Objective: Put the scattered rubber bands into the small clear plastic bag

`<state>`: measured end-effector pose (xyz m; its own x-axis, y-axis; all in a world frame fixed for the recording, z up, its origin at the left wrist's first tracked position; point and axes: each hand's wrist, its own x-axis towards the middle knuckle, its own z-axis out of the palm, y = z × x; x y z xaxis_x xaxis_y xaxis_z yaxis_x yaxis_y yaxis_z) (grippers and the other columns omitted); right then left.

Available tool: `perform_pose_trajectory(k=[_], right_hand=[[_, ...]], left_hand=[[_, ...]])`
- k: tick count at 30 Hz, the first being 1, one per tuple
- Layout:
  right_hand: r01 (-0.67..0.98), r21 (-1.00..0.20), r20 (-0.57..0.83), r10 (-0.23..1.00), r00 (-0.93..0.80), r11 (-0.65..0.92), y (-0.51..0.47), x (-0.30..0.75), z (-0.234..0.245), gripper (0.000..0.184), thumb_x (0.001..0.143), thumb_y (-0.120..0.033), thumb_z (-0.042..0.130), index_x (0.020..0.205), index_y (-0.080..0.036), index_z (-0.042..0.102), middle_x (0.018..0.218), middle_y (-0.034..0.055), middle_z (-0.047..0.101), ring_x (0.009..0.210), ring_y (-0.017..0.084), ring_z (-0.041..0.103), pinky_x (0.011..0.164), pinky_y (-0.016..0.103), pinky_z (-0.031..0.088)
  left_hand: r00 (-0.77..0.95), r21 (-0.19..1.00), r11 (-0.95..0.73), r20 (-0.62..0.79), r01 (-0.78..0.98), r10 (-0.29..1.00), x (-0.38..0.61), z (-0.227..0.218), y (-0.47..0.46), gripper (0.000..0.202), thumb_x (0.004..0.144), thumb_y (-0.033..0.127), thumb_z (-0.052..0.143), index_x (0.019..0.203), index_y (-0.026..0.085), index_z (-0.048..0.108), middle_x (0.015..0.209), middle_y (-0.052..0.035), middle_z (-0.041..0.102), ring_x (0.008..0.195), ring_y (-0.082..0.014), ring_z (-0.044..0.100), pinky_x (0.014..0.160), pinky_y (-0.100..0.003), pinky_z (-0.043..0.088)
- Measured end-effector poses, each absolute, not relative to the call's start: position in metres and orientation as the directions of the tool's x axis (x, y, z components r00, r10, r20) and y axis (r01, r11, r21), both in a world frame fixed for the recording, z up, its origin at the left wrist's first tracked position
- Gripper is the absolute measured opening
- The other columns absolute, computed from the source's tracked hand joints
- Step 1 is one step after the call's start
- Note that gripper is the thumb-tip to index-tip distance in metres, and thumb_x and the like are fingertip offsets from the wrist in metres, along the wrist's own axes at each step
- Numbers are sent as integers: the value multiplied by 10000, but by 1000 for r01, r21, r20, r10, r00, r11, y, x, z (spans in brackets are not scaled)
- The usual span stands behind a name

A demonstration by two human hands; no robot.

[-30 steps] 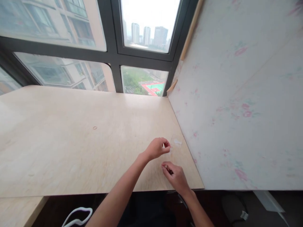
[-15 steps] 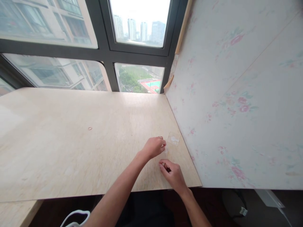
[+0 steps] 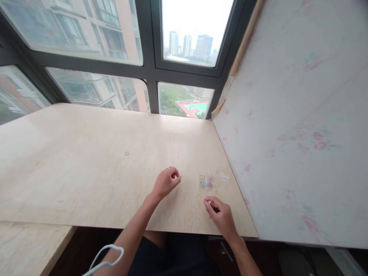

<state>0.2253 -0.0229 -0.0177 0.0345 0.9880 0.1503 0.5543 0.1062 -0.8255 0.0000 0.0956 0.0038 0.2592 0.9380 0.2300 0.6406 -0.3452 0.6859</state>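
A small clear compartment box (image 3: 207, 181) lies on the tabletop, its sections holding tiny yellow, green, blue and pink pieces. To its left, my left hand (image 3: 166, 183) is over the table with thumb and forefinger pinched together; whatever is between the tips is too small to make out. Just in front of the box is my right hand (image 3: 218, 211), also closed in a pinch, and I cannot make out what it holds. Neither hand touches the box. A thin reddish-brown ring (image 3: 127, 153) lies farther left on the surface.
A small clear plastic piece (image 3: 224, 176) lies right of the box. A flower-patterned wall (image 3: 287, 134) bounds the right side and windows stand behind the tabletop (image 3: 86, 172). A white loop (image 3: 107, 255) hangs near my left forearm.
My left hand has moved left away from the box, uncovering its colored pieces. My right hand stays near the box, still pinched. The view has turned left.
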Motion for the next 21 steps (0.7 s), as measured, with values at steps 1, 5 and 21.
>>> perform_pose_trajectory(k=[1, 5, 21], right_hand=[[528, -843, 143, 989, 34, 103, -21, 219, -16, 244, 885, -376, 532, 838, -172, 658, 501, -50, 449, 434, 115, 483, 456, 210, 408], [474, -860, 174, 982, -73, 188, -3, 180, 2, 216, 882, -355, 546, 839, -176, 657, 485, -59, 451, 411, 109, 493, 440, 208, 400], [783, -309, -59, 811, -583, 540, 220, -80, 42, 316, 876, -334, 524, 1131, -171, 614, 954, 95, 699, 921, 233, 635, 741, 304, 466]], left_hand=[[233, 696, -321, 222, 643, 947, -9, 0, 93, 83, 759, 182, 570, 678, 174, 555, 646, 21, 527, 607, -126, 486, 586, -248, 346], [188, 699, -294, 226, 652, 956, -36, -13, 83, 96, 783, 201, 538, 691, 179, 529, 643, 19, 528, 605, -133, 479, 587, -251, 335], [156, 739, -287, 244, 610, 957, -51, -23, 72, 232, 729, 170, 492, 529, 180, 375, 525, 4, 465, 502, -110, 365, 514, -273, 216]])
